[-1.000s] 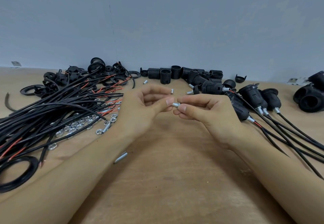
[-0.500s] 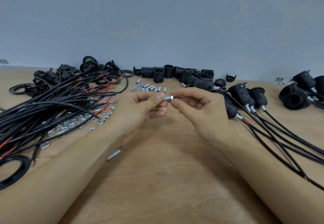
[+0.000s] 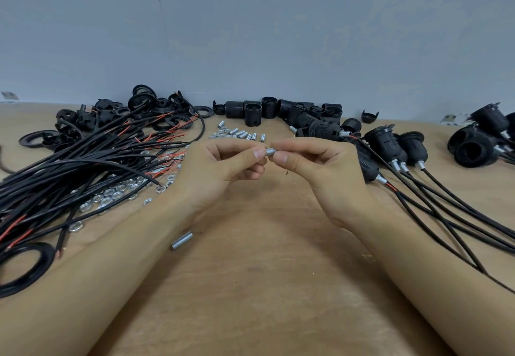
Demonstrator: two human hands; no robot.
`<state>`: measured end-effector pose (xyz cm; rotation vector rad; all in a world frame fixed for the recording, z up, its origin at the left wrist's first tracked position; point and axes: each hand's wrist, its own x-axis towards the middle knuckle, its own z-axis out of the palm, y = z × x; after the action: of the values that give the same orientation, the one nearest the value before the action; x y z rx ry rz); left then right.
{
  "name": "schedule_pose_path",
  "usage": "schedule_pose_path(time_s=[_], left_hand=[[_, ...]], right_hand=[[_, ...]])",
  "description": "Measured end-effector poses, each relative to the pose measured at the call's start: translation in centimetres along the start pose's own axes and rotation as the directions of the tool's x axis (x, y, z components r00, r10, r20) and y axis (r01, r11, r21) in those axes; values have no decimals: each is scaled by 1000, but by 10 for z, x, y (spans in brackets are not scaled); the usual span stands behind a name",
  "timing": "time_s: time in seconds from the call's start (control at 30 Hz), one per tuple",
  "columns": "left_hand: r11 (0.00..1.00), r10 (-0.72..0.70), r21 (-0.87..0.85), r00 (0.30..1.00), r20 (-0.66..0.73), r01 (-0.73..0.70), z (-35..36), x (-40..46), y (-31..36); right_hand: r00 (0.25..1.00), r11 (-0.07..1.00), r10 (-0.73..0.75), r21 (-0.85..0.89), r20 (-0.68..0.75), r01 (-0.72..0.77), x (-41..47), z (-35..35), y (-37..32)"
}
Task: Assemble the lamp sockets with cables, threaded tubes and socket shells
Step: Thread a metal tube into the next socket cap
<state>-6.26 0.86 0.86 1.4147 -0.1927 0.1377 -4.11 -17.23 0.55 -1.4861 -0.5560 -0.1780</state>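
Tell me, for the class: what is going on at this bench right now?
A person is putting lamp sockets together. The left hand and the right hand pinch a small threaded tube between their fingertips above the wooden table. Loose cables and nuts lie to the left, empty socket shells at the back, and finished sockets with cables to the right. Another spare tube lies near the left forearm.

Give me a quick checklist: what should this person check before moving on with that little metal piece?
1. Threaded tube pinched by left hand and right hand: ok.
2. Nut seated on tube: cannot tell, too small.
3. Loose cables within left reach: ok.
4. Socket shells available at the back: ok.
5. Spare tube lies under left forearm, could get knocked: not ok.
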Motion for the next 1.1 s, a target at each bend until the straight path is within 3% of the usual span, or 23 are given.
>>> schedule_pose_path(time_s=[0.17,0.3,0.43,0.53,0.77,0.97,1.1], left_hand=[[996,54,67,998,11,-55,1,-1,3],[980,98,172,995,1,-97,0,-1,2],[995,51,83,999,-3,-50,3,-2,1],[992,80,97,997,6,-80,3,-3,0],[979,122,159,992,26,-124,1,-3,0],[995,-71,-70,996,56,75,-1,-1,1],[991,-74,-102,995,74,81,0,-1,1]], right_hand=[[986,947,161,275,29,-163,1,1,-1],[992,979,122,163,23,-124,1,2,0],[1000,1000,21,1,-5,-21,-1,-1,-2],[999,999,30,40,17,-30,-2,-1,-3],[986,989,115,-102,125,-102,0,0,-2],[988,985,-86,-136,125,103,-4,0,-4],[995,988,-36,-144,91,49,-5,1,-5]])
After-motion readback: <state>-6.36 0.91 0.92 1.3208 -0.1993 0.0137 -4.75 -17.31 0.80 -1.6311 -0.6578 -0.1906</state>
